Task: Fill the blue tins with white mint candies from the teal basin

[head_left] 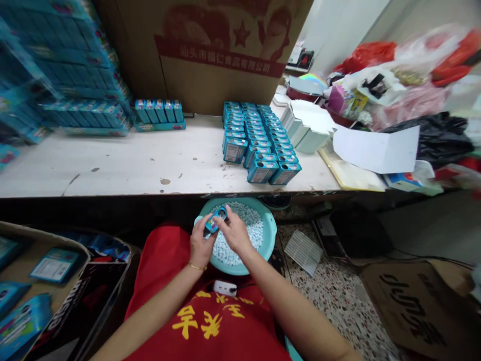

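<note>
Both hands hold one small blue box (212, 223) above a turquoise basin (269, 225). My left hand (201, 243) grips its left side, fingers closed round it. My right hand (235, 230) is closed on the right end, with the thumb across the top face. A dark round opening shows near that end of the box. Many small white pieces (229, 253) fill the basin, some hidden behind my hands. On the table beyond, rows of similar blue boxes (263, 171) stand upright, several with round holes in their tops.
Behind the white table (150, 165) stands a large cardboard carton (221, 80). Filled blue display trays (160, 113) and stacks are at the left. White cards (308, 120) and plastic bags (413, 95) lie at the right. An open carton (75, 245) with blue boxes sits at lower left.
</note>
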Demonstrator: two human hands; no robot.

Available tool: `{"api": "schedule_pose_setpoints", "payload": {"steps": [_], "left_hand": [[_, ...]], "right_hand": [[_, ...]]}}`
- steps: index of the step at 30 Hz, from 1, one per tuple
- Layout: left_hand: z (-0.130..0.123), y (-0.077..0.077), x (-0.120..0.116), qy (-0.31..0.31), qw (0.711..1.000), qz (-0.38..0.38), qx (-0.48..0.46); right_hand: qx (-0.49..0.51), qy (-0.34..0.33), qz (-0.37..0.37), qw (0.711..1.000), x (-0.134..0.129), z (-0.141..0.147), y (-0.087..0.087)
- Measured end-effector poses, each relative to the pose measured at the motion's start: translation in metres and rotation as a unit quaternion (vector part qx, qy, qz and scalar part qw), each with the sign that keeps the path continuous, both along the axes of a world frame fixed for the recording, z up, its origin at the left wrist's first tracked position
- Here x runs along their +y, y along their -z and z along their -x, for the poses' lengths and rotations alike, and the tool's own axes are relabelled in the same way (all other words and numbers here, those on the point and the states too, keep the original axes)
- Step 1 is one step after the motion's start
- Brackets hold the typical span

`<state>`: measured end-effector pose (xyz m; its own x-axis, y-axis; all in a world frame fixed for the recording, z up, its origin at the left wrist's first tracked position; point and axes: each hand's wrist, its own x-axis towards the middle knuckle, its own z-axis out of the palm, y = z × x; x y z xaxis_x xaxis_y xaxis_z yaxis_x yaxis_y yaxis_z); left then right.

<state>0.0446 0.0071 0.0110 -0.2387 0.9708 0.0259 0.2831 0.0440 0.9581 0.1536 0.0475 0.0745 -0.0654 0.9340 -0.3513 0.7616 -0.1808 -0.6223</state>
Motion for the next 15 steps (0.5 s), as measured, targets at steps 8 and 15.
{"api": "schedule_pose_setpoints", "payload": {"steps": [8,15], "left_hand": [[0.011,-0.048,0.024,0.034,0.996,-0.075,-0.042],[0.126,-0.052,0.014,-0.091,0.994,-0.064,0.012]], "right_hand": [[-0.079,-0.148,-0.131,0.977,0.08,0.01,-0.065],[-0.27,-0.302,-0.203,0.891,0.193,-0.013,-0.047]]}}
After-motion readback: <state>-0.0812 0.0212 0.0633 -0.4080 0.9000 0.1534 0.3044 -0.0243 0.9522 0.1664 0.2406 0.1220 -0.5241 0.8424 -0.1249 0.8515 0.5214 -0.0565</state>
